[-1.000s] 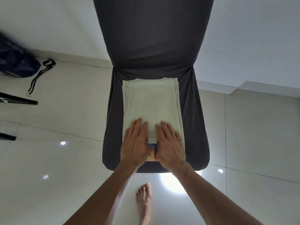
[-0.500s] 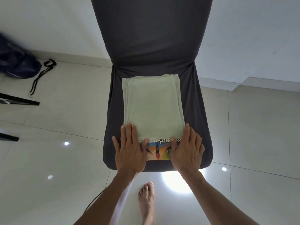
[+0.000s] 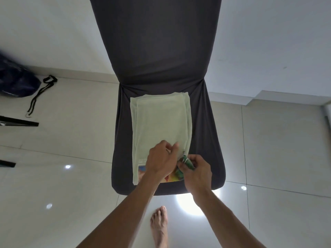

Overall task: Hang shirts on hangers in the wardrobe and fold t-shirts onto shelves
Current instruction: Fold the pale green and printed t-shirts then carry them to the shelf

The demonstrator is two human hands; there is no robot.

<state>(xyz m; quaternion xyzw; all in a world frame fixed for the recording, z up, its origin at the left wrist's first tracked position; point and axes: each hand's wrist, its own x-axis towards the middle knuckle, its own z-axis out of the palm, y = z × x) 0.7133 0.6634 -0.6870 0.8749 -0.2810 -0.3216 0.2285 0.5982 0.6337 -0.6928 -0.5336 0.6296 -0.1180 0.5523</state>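
a view from above, looking down past two bare forearms. a dark chair (image 3: 166, 72) fills the middle of the view, its tall back rising toward the wall and its seat facing the person. the seat serves as a folding surface, at a height both hands can reach.

a pale green t-shirt (image 3: 161, 122) lies flat on the seat, already folded into a long narrow strip. it runs from the back edge of the seat, just under the chair back, to the front edge. layered side folds show along its left and right edges. a bright printed picture peeks out at the front end, near the front edge of the seat.

the left hand (image 3: 162, 161) reaches across the strip near its front end, fingers curled and pinching the pale cloth near the right edge of the strip. it seems placed there to lift or straighten a layer.

the right hand (image 3: 196, 170) is just beside it, at the front right corner of the shirt, fingers clamped on a bunched bit of green printed cloth. both hands appear to be tidying that corner, likely before folding the strip in half toward the chair back.

a bare foot (image 3: 159, 224) stands on the glossy tiled floor (image 3: 71, 140) below the seat's front edge. a dark bag (image 3: 16, 83) with a strap lies on the floor at far left.
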